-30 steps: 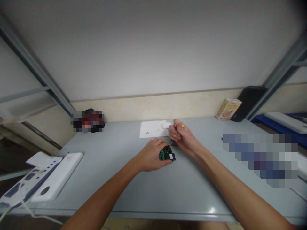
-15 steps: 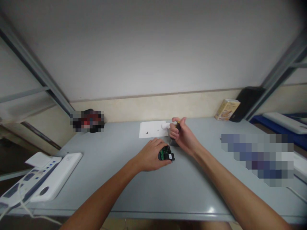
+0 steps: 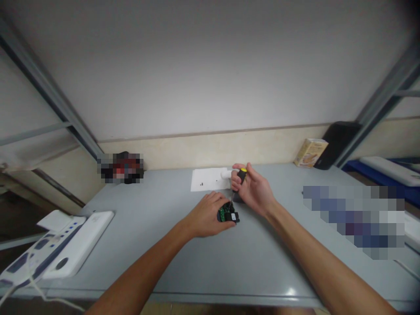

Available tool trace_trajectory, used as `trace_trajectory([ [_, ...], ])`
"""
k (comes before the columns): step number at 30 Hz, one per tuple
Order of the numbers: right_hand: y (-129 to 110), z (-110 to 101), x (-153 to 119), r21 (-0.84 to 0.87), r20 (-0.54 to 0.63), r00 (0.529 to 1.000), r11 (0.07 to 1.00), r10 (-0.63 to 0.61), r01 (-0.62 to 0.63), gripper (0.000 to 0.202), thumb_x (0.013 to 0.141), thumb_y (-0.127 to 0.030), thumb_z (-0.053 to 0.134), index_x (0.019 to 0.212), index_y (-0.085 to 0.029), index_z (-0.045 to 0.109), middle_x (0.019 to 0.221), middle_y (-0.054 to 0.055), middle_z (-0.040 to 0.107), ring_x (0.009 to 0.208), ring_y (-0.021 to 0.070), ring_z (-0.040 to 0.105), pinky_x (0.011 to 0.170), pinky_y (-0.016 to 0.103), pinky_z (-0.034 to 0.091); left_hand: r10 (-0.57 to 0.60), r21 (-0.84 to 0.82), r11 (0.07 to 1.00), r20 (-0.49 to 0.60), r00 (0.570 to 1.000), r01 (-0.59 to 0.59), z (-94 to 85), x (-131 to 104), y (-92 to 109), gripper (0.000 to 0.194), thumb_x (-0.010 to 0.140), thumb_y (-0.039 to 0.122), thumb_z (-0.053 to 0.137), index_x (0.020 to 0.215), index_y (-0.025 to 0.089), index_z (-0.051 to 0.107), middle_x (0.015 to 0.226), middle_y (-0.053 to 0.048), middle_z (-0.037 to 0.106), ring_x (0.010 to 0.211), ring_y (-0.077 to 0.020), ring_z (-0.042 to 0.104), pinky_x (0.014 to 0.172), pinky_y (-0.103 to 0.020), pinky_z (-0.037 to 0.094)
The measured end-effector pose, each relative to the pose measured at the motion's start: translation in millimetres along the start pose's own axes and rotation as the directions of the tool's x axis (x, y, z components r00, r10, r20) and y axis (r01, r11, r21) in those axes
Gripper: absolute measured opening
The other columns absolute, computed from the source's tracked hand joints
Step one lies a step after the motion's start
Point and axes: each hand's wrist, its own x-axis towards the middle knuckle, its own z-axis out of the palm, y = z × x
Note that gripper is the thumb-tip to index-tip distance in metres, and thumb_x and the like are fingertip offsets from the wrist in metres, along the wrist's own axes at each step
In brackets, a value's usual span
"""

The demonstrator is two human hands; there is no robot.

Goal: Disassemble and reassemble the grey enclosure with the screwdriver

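My left hand (image 3: 206,215) is closed around the left side of a small black device with an exposed green circuit board (image 3: 223,213), steadying it on the grey table. Held in the fingers of my right hand (image 3: 257,190) is a screwdriver (image 3: 242,175) with a black and yellow handle. Its thin shaft slants down to the device's far edge; the exact contact of the tip is too small to make out. Just behind, a white sheet of paper (image 3: 206,179) carries a few tiny dark pieces. A white rounded object (image 3: 225,174) lies partly hidden behind my right hand's fingers.
A white power strip (image 3: 49,249) and a flat white device (image 3: 83,247) lie at the left with cables. A yellow box (image 3: 311,153) and a black case (image 3: 337,144) stand at the back right. Blurred-out items occupy the far left and right.
My right hand has turned a little on the screwdriver, so more of its yellow handle end shows. The left hand still holds the device in place.
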Motion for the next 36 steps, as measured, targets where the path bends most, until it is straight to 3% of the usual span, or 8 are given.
trace_trajectory([
  [5, -3, -3, -5, 0.003, -0.011, 1.000, 1.000, -0.012, 0.012, 0.025, 0.078, -0.036, 0.084, 0.088, -0.024, 0.064, 0.099, 0.005, 0.068, 0.095, 0.0217, 0.065, 0.085, 0.036, 0.052, 0.008, 0.003, 1.000, -0.019, 1.000, -0.008, 2.5, 0, -1, 0.049, 0.081, 0.048, 0.081, 0.119, 0.022, 0.064, 0.120, -0.010, 0.065, 0.114, -0.0296, 0.059, 0.105, -0.048, 0.049],
  [11, 0, -3, -3, -0.040, 0.042, 0.999, 0.999, -0.016, 0.018, 0.031, 0.086, -0.050, 0.078, 0.089, -0.027, 0.058, 0.062, -0.007, 0.041, 0.051, 0.0120, 0.040, 0.055, 0.028, 0.041, -0.003, -0.010, 1.000, -0.019, 1.000, 0.003, 2.3, 0, 0, 0.049, 0.081, 0.048, 0.082, 0.118, 0.023, 0.065, 0.116, -0.009, 0.065, 0.112, -0.0295, 0.060, 0.104, -0.048, 0.049],
  [14, -1, -1, -2, -0.038, 0.028, 1.000, 0.999, -0.001, 0.002, 0.034, 0.092, -0.060, 0.067, 0.099, -0.027, 0.063, 0.070, -0.003, 0.049, 0.060, 0.0149, 0.048, 0.061, 0.030, 0.046, -0.007, -0.018, 1.000, -0.029, 1.000, 0.006, 3.5, 1, 0, 0.046, 0.082, 0.049, 0.080, 0.117, 0.023, 0.065, 0.117, -0.010, 0.065, 0.113, -0.0294, 0.059, 0.104, -0.048, 0.049],
  [18, -4, -2, -5, -0.046, 0.037, 0.999, 0.999, 0.002, 0.000, 0.031, 0.078, -0.039, 0.087, 0.092, -0.025, 0.063, 0.104, 0.004, 0.068, 0.095, 0.0201, 0.064, 0.083, 0.034, 0.051, 0.000, -0.022, 1.000, -0.048, 0.999, -0.002, 5.7, 1, 0, 0.047, 0.082, 0.049, 0.080, 0.119, 0.022, 0.065, 0.119, -0.010, 0.065, 0.116, -0.0291, 0.059, 0.106, -0.047, 0.048],
  [24, -1, -3, -2, -0.034, 0.055, 0.998, 0.999, -0.032, 0.034, 0.030, 0.089, -0.048, 0.076, 0.084, -0.025, 0.057, 0.063, -0.007, 0.045, 0.049, 0.0092, 0.035, 0.051, 0.023, 0.036, -0.010, -0.024, 1.000, -0.047, 0.999, 0.009, 6.1, 1, -1, 0.052, 0.082, 0.049, 0.081, 0.123, 0.023, 0.065, 0.115, -0.008, 0.066, 0.110, -0.0275, 0.060, 0.102, -0.045, 0.050],
  [27, -2, -2, -1, 0.009, 0.039, 0.999, 1.000, 0.002, -0.002, 0.030, 0.095, -0.056, 0.064, 0.100, -0.026, 0.065, 0.070, -0.003, 0.051, 0.059, 0.0124, 0.047, 0.058, 0.026, 0.044, -0.018, -0.018, 1.000, -0.047, 0.999, 0.017, 6.2, 1, -2, 0.052, 0.081, 0.050, 0.082, 0.122, 0.022, 0.065, 0.117, -0.009, 0.067, 0.111, -0.0282, 0.060, 0.103, -0.046, 0.050],
  [31, -5, -3, -4, -0.019, 0.023, 1.000, 1.000, 0.010, -0.010, 0.029, 0.079, -0.041, 0.085, 0.092, -0.024, 0.067, 0.097, 0.003, 0.066, 0.088, 0.0178, 0.063, 0.080, 0.031, 0.051, -0.022, -0.025, 0.999, -0.035, 0.999, 0.021, 5.6, 0, -1, 0.056, 0.079, 0.048, 0.083, 0.126, 0.023, 0.064, 0.123, -0.010, 0.066, 0.117, -0.0300, 0.059, 0.107, -0.048, 0.047],
  [36, 0, -4, -5, -0.069, 0.054, 0.998, 0.997, -0.027, 0.031, 0.028, 0.083, -0.041, 0.084, 0.085, -0.026, 0.060, 0.069, -0.005, 0.049, 0.057, 0.0106, 0.044, 0.060, 0.026, 0.042, 0.007, -0.115, 0.993, -0.057, 0.998, -0.013, -4.7, 0, -5, 0.059, 0.086, 0.049, 0.077, 0.136, 0.024, 0.058, 0.130, -0.009, 0.065, 0.121, -0.0277, 0.059, 0.110, -0.045, 0.045],
])
